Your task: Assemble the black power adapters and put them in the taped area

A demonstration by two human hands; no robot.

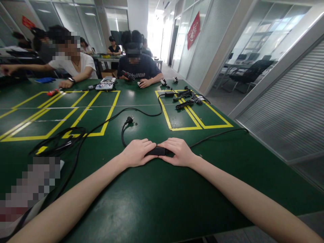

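A small black power adapter [157, 151] lies on the green table [157, 189] right in front of me. My left hand [138, 152] covers its left end with fingers curled over it. My right hand [177, 151] grips its right end the same way. A black cord runs from the left end up to a plug [130, 119] lying on the table. Another thin black cable [217, 134] leaves the right side toward the table's right edge.
Yellow tape boxes [194, 118] mark the tabletop. Black tools and cables [188, 98] lie at the far right. A tangle of black cables [63, 140] sits at my left. Two people sit across the table, one holding a black tool [128, 75]. The table edge drops off on the right.
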